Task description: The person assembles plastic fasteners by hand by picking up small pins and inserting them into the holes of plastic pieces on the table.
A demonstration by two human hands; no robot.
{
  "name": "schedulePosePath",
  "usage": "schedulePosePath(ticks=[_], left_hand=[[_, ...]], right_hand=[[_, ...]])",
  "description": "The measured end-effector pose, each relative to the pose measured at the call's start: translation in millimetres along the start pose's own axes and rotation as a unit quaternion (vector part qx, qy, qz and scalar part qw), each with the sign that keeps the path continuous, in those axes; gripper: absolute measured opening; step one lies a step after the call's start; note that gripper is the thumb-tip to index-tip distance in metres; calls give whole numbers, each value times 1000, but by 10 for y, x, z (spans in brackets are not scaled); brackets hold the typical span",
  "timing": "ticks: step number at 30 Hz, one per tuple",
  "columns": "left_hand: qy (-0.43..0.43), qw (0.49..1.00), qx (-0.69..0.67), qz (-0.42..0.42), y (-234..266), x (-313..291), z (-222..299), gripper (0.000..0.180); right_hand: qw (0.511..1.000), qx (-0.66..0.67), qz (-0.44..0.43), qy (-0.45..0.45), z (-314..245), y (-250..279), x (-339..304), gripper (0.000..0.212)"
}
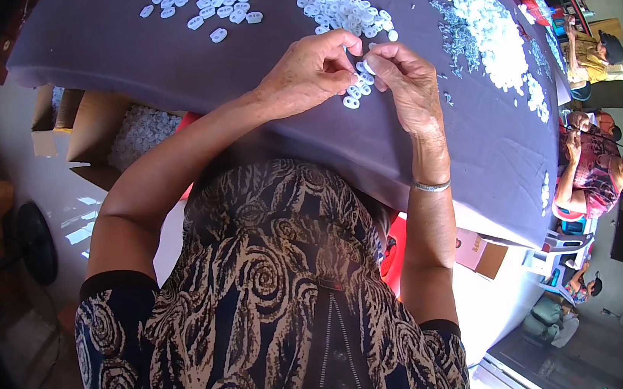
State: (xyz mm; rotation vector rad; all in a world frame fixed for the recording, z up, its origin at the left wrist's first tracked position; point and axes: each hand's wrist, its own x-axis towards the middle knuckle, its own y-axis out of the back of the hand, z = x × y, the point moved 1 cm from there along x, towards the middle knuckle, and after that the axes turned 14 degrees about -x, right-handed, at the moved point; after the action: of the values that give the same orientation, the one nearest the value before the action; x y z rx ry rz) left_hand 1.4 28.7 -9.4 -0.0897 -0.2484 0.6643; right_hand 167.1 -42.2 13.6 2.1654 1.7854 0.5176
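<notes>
Head view: left hand (306,76) and right hand (407,80) met fingertip to fingertip, both pinched narrow on one small white oval plastic ring (368,67), loose heap of white rings (354,94) directly below on grey cloth-covered tabletop (157,51).

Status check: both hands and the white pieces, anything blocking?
Left hand and right hand pinched together on one small white piece. Little cluster of white pieces right beneath, on the grey table cover. Nothing blocking.

Fingertips of left hand (307,76) and right hand (408,83) cover the small white piece (368,67) between them; its shape unreadable, table (157,51) far edge cut off by frame.
</notes>
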Motion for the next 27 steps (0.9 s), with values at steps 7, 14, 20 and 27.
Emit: schedulePosePath(ticks=[7, 14, 20, 27], left_hand=[[-6, 1000, 8, 1, -3, -4, -2, 31], [-1, 1000, 0, 4, -4, 3, -13, 31], [-16, 999, -13, 27, -24, 1, 6, 28], [-16, 999, -28, 39, -27, -5, 8, 28]], right_hand=[[1000, -6, 0, 3, -13, -12, 0, 10], [1000, -6, 0, -4, -24, -24, -9, 9], [1000, -3, -3, 22, -66, -83, -24, 5], [999, -1, 16, 39, -79, -150, -45, 4]])
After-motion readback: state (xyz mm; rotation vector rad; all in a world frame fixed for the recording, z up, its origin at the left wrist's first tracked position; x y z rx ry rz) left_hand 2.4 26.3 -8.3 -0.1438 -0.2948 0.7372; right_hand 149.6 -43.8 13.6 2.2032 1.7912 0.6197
